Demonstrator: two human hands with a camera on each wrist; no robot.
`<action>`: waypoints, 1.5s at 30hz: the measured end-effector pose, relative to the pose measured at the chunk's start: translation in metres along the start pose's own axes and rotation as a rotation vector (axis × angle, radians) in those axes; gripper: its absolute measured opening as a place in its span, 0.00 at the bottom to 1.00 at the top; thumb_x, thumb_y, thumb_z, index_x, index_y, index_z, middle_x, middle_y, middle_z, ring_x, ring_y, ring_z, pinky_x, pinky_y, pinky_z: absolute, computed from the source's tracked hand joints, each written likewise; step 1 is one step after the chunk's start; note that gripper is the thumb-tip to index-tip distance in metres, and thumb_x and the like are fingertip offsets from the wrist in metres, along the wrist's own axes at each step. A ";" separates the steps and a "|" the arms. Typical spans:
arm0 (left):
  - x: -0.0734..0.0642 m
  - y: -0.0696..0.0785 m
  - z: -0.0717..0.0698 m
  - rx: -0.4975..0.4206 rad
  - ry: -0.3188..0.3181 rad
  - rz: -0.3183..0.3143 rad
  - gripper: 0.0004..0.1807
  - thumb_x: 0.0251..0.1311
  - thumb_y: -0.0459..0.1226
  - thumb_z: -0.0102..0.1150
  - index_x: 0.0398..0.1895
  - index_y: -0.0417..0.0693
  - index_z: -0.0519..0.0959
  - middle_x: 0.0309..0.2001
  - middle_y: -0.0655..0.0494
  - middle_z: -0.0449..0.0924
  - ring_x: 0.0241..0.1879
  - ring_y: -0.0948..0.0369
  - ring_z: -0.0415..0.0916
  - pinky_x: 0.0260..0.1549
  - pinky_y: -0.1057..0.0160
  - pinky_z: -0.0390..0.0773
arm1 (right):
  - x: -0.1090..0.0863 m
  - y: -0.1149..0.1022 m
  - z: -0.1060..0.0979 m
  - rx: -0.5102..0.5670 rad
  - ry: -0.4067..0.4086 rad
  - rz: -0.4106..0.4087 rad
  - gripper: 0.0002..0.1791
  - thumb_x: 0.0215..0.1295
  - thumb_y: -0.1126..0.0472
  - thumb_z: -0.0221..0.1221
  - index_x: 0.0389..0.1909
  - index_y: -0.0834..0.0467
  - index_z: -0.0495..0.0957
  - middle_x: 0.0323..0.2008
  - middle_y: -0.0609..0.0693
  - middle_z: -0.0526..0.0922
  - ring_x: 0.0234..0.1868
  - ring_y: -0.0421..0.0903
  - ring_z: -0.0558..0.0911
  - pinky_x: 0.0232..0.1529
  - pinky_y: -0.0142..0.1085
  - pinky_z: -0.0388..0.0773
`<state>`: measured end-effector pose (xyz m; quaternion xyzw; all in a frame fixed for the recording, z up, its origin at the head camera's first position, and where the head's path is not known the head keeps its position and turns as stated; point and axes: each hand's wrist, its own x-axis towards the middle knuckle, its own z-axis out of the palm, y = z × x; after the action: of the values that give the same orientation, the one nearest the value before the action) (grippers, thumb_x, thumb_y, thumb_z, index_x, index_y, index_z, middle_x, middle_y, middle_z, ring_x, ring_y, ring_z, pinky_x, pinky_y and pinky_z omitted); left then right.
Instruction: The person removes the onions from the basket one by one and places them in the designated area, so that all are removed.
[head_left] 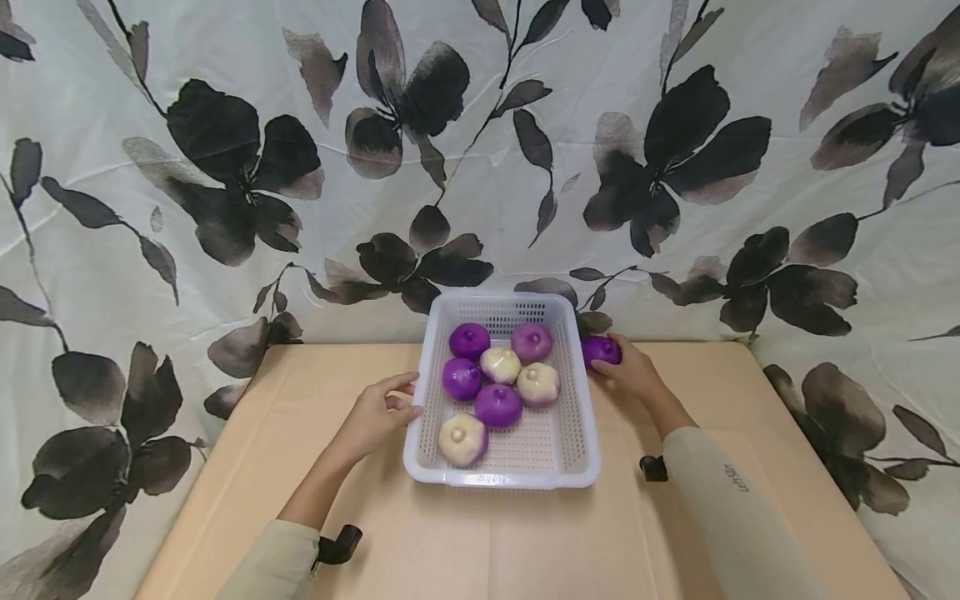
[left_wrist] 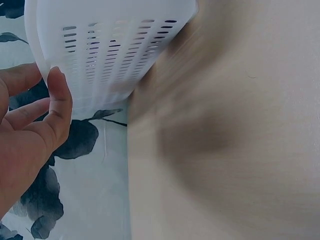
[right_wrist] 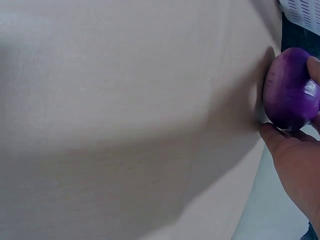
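Note:
A white perforated plastic basket [head_left: 506, 481] stands on the table in the head view. Inside it lie several glossy round vegetables: purple onion-like ones [head_left: 498, 406] and cream ones [head_left: 462, 440], one purple-tinged at its side. My left hand [head_left: 382, 414] is at the basket's left rim; the left wrist view shows thumb and fingers [left_wrist: 60, 95] pinching that rim. Beyond the basket's right side, my right hand [head_left: 636, 372] holds another purple onion-like vegetable [head_left: 601, 352] low by the table's back edge. The right wrist view shows fingers around its glossy, paler-sided body [right_wrist: 290, 90].
A light wood-toned table [head_left: 480, 550] spreads under the basket and both arms. Right behind its back edge hangs a white cloth [head_left: 525, 225] with dark flower prints. Small black devices [head_left: 340, 544] are worn at the wrists.

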<state>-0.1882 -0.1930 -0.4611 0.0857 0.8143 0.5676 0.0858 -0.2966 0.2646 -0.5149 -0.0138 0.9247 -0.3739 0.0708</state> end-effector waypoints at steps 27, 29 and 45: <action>0.002 0.002 0.001 0.023 0.011 0.015 0.33 0.64 0.25 0.63 0.73 0.30 0.67 0.55 0.33 0.73 0.40 0.55 0.83 0.37 0.66 0.88 | -0.022 -0.035 -0.040 0.103 0.010 -0.209 0.48 0.70 0.50 0.66 0.82 0.59 0.51 0.80 0.66 0.53 0.77 0.74 0.57 0.75 0.66 0.59; 0.002 0.002 0.001 0.029 0.010 0.017 0.33 0.64 0.25 0.63 0.73 0.30 0.67 0.55 0.34 0.73 0.40 0.56 0.83 0.36 0.68 0.87 | -0.025 -0.041 -0.041 0.117 0.007 -0.237 0.48 0.70 0.51 0.66 0.82 0.59 0.51 0.80 0.65 0.54 0.78 0.71 0.56 0.77 0.64 0.57; 0.000 -0.003 0.002 0.032 0.007 0.021 0.33 0.65 0.26 0.63 0.73 0.30 0.67 0.56 0.34 0.73 0.39 0.56 0.83 0.34 0.70 0.85 | -0.049 -0.118 -0.031 0.115 -0.173 -0.428 0.48 0.65 0.59 0.70 0.81 0.57 0.55 0.78 0.65 0.60 0.77 0.68 0.63 0.60 0.56 0.83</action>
<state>-0.1879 -0.1925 -0.4641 0.0934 0.8227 0.5556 0.0756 -0.2559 0.2048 -0.4047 -0.2376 0.8683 -0.4299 0.0697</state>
